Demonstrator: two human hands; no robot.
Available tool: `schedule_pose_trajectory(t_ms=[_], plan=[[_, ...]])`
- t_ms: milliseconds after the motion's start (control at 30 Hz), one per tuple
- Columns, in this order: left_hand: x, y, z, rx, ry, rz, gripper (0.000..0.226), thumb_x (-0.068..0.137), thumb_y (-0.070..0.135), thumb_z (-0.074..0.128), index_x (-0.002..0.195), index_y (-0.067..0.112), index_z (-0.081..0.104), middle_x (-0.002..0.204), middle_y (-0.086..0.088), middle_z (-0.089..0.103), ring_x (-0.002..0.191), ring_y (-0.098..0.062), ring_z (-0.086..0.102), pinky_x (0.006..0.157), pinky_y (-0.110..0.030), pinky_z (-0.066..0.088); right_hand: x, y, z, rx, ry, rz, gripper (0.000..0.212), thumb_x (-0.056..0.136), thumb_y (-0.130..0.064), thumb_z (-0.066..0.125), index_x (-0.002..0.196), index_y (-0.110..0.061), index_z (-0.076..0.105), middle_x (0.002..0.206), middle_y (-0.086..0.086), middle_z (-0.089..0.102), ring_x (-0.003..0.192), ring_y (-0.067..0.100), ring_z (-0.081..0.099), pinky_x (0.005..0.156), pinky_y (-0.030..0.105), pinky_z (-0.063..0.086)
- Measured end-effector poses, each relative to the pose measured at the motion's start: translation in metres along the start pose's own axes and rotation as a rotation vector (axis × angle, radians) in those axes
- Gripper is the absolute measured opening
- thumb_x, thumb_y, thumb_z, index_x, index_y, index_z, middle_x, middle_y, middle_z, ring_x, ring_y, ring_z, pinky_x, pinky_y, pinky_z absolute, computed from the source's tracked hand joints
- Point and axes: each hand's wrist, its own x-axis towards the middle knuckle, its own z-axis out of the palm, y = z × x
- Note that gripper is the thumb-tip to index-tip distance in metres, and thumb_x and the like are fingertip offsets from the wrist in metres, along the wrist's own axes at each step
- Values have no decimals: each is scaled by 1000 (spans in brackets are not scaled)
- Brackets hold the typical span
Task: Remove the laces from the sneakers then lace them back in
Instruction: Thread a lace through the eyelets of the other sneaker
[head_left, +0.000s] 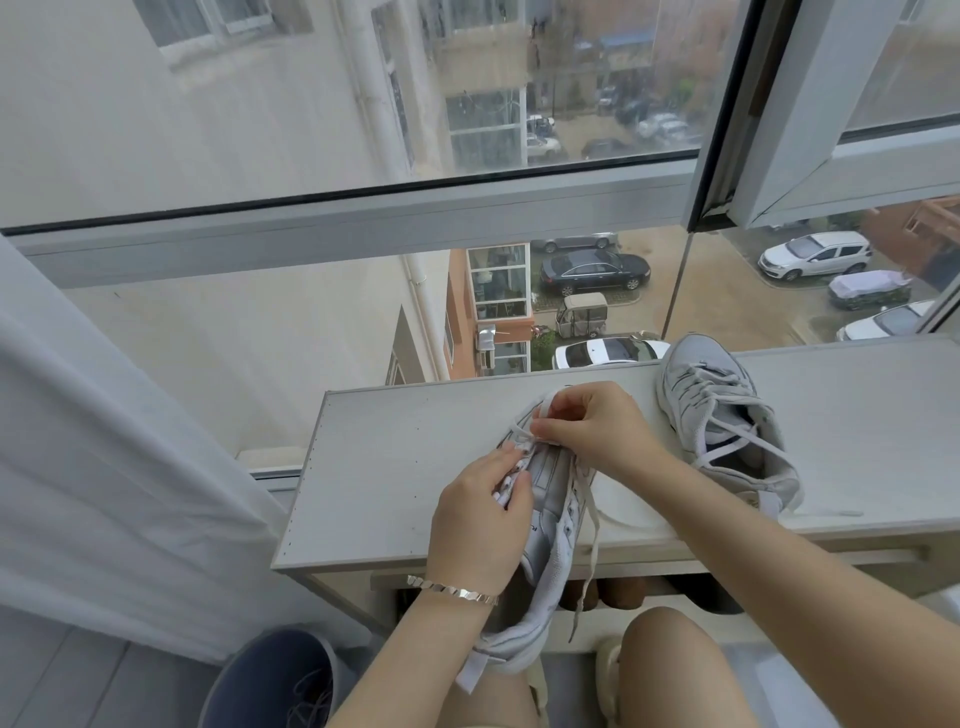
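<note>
The grey-white sneaker (550, 499) is held between both hands. Its toe end lies over the tabletop (395, 467) and its heel end hangs past the near edge toward the lap. The left hand (478, 525) grips the sneaker from the side, fingers curled over the eyelet row and tongue. The right hand (592, 426), just beyond and to the right of the left hand, pinches the lace (592, 519) between thumb and fingertips at the eyelets near the toe. One loose end of that lace hangs below the right hand, down past the tabletop edge. To the right of the right hand, apart from it, the second sneaker (727, 415) lies on the tabletop, laced but slack, its opening toward the person. A silver bracelet (452, 590) sits on the left wrist. Below and left of the left hand stands a dark bucket (270, 675). Further left hangs a white curtain (104, 467). Beyond both hands is a window (363, 218).
</note>
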Motion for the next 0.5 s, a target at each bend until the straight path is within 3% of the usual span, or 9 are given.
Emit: schedule_pose_trajectory(t_ms=[100,267,400,500], plan=[[-2,0,0,-7,9,7,32,90,16,55,122,19,60,125,6,59,109,4,49,77,10,28,3,-1,-1,78,-46,74,8,76,-9,73,69,-7,68,63,3,64,64,14,59,70,31,52],[-6,-1,1,-15,6,-1,35,91,18,53,126,20,56,130,8,55,119,-2,49,85,6,27,4,-5,4,115,-76,123,8,75,-5,73,69,-6,67,60,-1,64,62,14,60,71,30,52],[-8,-4,-1,-7,-24,-18,35,92,19,53,126,20,56,130,7,56,119,-4,50,90,-1,31,4,-10,7,-75,-76,75,18,75,-14,73,63,-20,61,62,-10,64,61,3,59,61,19,47],[-7,-9,-4,-36,-14,-71,32,92,17,53,124,20,58,124,6,60,113,-4,53,79,9,29,2,-14,16,-241,-82,-3,17,76,-21,71,64,-27,62,73,-9,67,75,8,63,72,27,52]])
